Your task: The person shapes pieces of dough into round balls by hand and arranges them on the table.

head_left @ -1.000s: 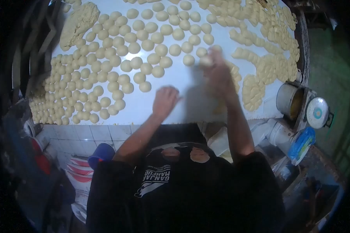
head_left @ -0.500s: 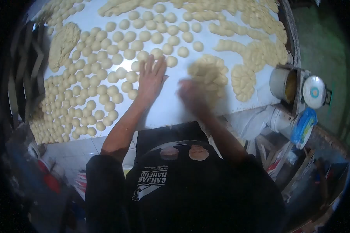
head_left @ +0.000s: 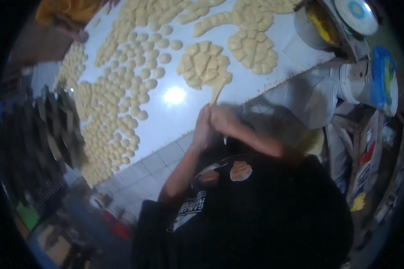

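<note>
My left hand (head_left: pixel 203 127) and my right hand (head_left: pixel 224 120) are pressed together at the table's near edge, closed around a strip of dough (head_left: pixel 216 93). The strip stretches from the pale yellow cut dough pile (head_left: pixel 203 65) down into my grip. A small pale tip pokes out below my hands; I cannot tell whether it is dough. Just right of that pile lies another scored dough pile (head_left: pixel 253 51). Many round dough balls (head_left: pixel 144 73) cover the table's left side. My fingers are partly hidden by each other.
The white table (head_left: pixel 166 121) has a crumb-strewn near edge. A metal pot (head_left: pixel 312 29) with yellow contents and a lidded container (head_left: pixel 357 15) stand at the upper right. White buckets (head_left: pixel 354 78) stand below them. At the upper left another person's orange clothing (head_left: pixel 69 10) shows.
My hands have come together from separate places over the table and now grip stretched dough. The left hand has left the dough balls. The view has turned and shifted.
</note>
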The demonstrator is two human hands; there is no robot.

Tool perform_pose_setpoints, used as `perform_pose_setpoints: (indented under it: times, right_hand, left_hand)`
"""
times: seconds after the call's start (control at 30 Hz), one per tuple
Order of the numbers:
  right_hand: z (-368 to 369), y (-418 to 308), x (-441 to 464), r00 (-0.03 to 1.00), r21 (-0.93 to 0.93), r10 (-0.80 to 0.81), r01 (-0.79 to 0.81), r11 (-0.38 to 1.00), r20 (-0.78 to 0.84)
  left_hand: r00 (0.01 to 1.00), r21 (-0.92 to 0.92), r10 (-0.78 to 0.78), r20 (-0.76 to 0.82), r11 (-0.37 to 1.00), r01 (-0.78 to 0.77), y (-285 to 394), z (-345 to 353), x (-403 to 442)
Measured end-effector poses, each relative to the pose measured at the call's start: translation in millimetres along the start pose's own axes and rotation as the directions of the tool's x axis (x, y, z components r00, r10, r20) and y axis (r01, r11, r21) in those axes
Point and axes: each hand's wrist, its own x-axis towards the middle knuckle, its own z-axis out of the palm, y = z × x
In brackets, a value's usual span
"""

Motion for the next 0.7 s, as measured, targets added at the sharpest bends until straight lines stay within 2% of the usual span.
perform_pose_setpoints:
  times: [0.03,0.07,0.1,0.17,0.2,0.23,0.3,0.33,0.37,0.4,0.43,0.47,0.5,0.53,0.57,0.6,0.63,0.67,0.7]
  right_hand:
    - [13.7,-5.3,-21.1,0.98,0.038,-0.178,0.182,0.983,-0.089]
    - [-14.8,-16.2,-31.2,0.942,0.04,-0.268,0.266,0.963,0.201]
    - [-40.0,-32.7,-27.8,0.946,0.053,-0.274,0.269,0.962,0.173]
    - [-71.3,-47.5,-12.9,0.999,-0.156,0.033,-0.03,0.987,0.018]
    - [-69.2,-18.8,7.3,0.97,-0.21,-0.157,0.117,0.971,-0.187]
    - [-67.8,13.4,29.9,0.866,-0.29,-0.341,0.243,0.926,-0.365]
    - [-75.4,34.9,61.1,0.817,-0.337,-0.444,0.328,0.882,-0.367]
    - [-63.2,38.8,61.7,0.817,-0.339,-0.448,0.332,0.88,-0.363]
    - [-48.6,39.0,63.1,0.921,-0.307,-0.253,0.159,0.938,-0.296]
    - [-36.5,36.5,63.8,0.975,-0.296,-0.043,-0.024,0.955,-0.219]
    - [-24.5,19.8,53.7,0.995,-0.404,-0.018,0.055,0.913,0.094]
    - [-10.1,1.5,33.5,0.92,-0.487,0.049,0.16,0.859,0.389]
    - [26.4,6.6,2.1,0.838,-0.281,-0.354,0.488,0.826,0.415]
    - [20.4,-22.3,-14.9,0.874,-0.08,-0.255,0.314,0.946,0.414]
    - [12.5,-54.1,-32.0,0.9,0.125,-0.154,0.112,0.986,0.408]
    - [39.8,-31.3,-6.9,0.868,-0.227,-0.214,0.342,0.912,0.447]
    - [57.3,-14.6,26.3,0.815,-0.51,-0.258,0.537,0.672,0.518]
    - [48.3,-15.4,59.0,0.844,-0.455,-0.433,0.535,0.712,0.316]
    - [41.2,-23.4,88.9,0.821,-0.385,-0.565,0.551,0.741,0.088]
  left_hand:
    - [0.998,-0.146,-0.07,0.006,0.987,0.07,-4.8,-4.8,-5.9]
    - [1.0,0.099,0.022,-0.012,0.995,-0.02,-5.6,-14.8,-23.9]
    - [0.993,0.334,0.116,-0.012,0.937,-0.105,-6.0,-31.6,-46.1]
    - [0.976,0.534,0.201,-0.085,0.836,-0.126,-14.5,-73.2,-77.4]
    - [0.976,0.544,0.195,-0.1,0.832,-0.11,-20.3,-101.8,-90.2]
    - [0.963,0.568,0.216,-0.159,0.818,-0.09,-27.3,-132.0,-104.0]
    - [0.945,0.59,0.243,-0.217,0.804,-0.071,-31.6,-159.2,-127.5]
    - [0.889,0.642,0.372,-0.266,0.756,-0.124,-32.3,-164.3,-134.4]
    - [0.812,0.688,0.498,-0.306,0.704,-0.173,-32.6,-169.2,-135.0]
    - [0.806,0.674,0.501,-0.314,0.716,-0.182,-30.2,-174.4,-132.9]
    - [0.769,0.83,0.614,-0.179,0.514,-0.217,-27.1,-181.4,-130.7]
    - [0.724,0.93,0.69,-0.021,0.279,-0.239,-22.7,-189.5,-123.3]
    - [0.675,0.97,0.723,0.146,0.029,-0.241,-17.7,-199.6,-114.1]
    - [0.751,0.968,0.626,0.212,-0.031,-0.248,-16.9,-220.1,-96.8]
    - [0.768,0.947,0.56,0.311,-0.254,-0.197,-3.2,-229.0,-75.5]
    - [0.799,0.877,0.469,0.377,-0.459,-0.144,12.3,-231.7,-51.5]
    - [0.767,0.885,0.497,0.405,-0.423,-0.193,28.0,-229.3,-24.7]
    - [0.683,0.869,0.559,0.47,-0.428,-0.247,48.8,-213.9,-1.9]
    - [0.629,0.884,0.623,0.466,-0.364,-0.294,71.3,-184.3,8.1]
